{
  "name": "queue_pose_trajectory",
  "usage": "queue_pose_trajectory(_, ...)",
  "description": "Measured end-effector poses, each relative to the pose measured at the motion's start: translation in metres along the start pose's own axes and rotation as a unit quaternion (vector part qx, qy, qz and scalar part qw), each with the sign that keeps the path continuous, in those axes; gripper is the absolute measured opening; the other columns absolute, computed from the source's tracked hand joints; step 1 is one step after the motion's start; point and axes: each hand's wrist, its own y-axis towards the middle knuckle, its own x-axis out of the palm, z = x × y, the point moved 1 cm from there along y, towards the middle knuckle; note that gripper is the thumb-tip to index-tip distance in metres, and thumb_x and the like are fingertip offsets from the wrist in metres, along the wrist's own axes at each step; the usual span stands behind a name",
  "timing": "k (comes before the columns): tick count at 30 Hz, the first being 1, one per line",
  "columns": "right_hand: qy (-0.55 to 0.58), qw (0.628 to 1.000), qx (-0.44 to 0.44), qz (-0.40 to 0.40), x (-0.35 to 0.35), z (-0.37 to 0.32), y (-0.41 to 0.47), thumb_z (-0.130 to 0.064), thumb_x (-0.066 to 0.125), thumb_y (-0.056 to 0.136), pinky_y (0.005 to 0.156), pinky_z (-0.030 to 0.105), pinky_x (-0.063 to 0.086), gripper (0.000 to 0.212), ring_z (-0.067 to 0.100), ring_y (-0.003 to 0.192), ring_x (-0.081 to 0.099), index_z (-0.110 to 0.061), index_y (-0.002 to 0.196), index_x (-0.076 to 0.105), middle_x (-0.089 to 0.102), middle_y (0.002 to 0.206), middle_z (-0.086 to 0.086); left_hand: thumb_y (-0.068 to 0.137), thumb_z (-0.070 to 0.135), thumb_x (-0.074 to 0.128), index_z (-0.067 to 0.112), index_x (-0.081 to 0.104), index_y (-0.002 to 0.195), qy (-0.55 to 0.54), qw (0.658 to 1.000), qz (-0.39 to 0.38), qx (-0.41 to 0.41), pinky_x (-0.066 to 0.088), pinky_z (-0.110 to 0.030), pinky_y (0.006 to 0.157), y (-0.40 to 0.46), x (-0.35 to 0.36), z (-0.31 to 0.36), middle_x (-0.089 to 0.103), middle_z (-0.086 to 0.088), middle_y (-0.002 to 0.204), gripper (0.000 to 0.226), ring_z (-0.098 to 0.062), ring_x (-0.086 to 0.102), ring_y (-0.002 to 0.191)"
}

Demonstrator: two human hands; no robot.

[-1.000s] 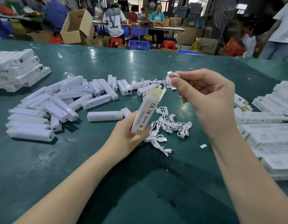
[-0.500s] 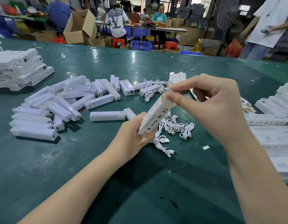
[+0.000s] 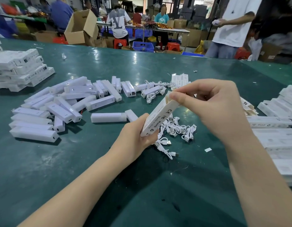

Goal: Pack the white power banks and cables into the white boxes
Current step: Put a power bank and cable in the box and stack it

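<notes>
White box [image 3: 158, 116], printed CE/RoHS, tilted above the green table [image 3: 109, 185]: left hand [image 3: 133, 138] grips its lower end, right hand [image 3: 212, 108] pinches the top flap. Contents unseen. Many power banks [image 3: 107, 117] and cables [image 3: 178, 128] lie loose; finished boxes [image 3: 19, 69] stacked far left. Near table bare; piles crowd both sides.

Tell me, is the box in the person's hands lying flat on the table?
No, the left hand holds the white box tilted above the green table, right hand at its top.
</notes>
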Motion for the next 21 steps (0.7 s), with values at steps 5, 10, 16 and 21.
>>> queue_pose_trajectory(5,0.009,1.0,0.018,0.017,0.003,0.001,-0.001,-0.024,0.082,0.078,0.051,0.013,0.031,0.012,0.007,0.055,0.032,-0.035,0.079,0.079,0.068,0.078,-0.004,0.088,0.018,0.065,0.011,0.056,0.102,-0.003,1.0,0.0,-0.012,0.045,-0.02,0.064,-0.001,-0.002,0.0,0.058,0.006,0.085,0.018,-0.014,0.048,0.07)
queue_pose_trajectory(10,0.004,0.999,0.022,-0.037,-0.001,-0.001,0.0,-0.025,0.079,0.082,0.054,0.012,0.034,0.009,0.013,0.059,0.038,-0.033,0.085,0.079,0.067,0.081,-0.005,0.088,0.017,0.065,0.012,0.056,0.104,-0.005,1.0,-0.006,-0.012,0.047,-0.027,0.07,-0.001,-0.001,-0.001,0.059,0.004,0.087,0.019,-0.021,0.053,0.079)
queue_pose_trajectory(16,0.0,0.993,0.04,-0.111,-0.013,-0.008,0.0,-0.023,0.072,0.085,0.053,0.014,0.038,0.011,0.02,0.065,0.046,-0.031,0.09,0.079,0.067,0.081,0.012,0.087,0.022,0.066,0.015,0.053,0.093,0.021,1.0,-0.019,0.012,0.039,-0.017,0.059,0.0,-0.001,-0.003,0.054,0.004,0.077,0.016,-0.008,0.04,0.062)
queue_pose_trajectory(21,-0.01,0.994,0.076,-0.079,-0.017,-0.006,0.001,-0.025,0.081,0.076,0.047,0.011,0.031,0.005,0.006,0.048,0.043,-0.021,0.072,0.08,0.066,0.057,0.004,0.084,0.029,0.062,0.028,0.043,0.082,0.043,0.997,-0.047,0.032,0.034,-0.013,0.055,0.0,0.001,-0.003,0.05,0.018,0.068,0.019,-0.005,0.038,0.061)
